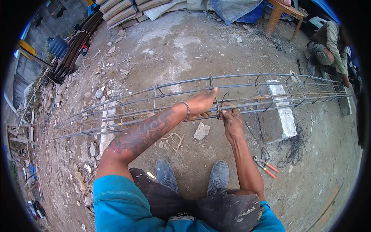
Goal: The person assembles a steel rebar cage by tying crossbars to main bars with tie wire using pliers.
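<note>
Rebar cage (pixel 235 75): matt metal, rust-tinged. Block (pixel 285 120): rough, chalky. Plier grips (pixel 267 171): smooth plastic. Ground (pixel 174 50): gritty.

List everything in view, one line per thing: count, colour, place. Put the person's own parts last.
Rebar cage: one, grey with rust, across the middle
Blocks: at least two, pale, under the cage left and right
Stone: one large, pale, ground below the cage
Pliers: one, red-orange handles, ground at right
Wire: tangled, dark, beside the right block
Sacks: several, greyish-brown, stacked top left
Tarps: blue and grey, top
Jug: one, blue, upper left
Chair: one, orange-brown, top right
Co-worker: one, olive clothing, cage's right end
Shoes: two, grey-blue, bottom centre
Left hand: one, bare, cage's middle
Right hand: one, bare, just right of it
</note>
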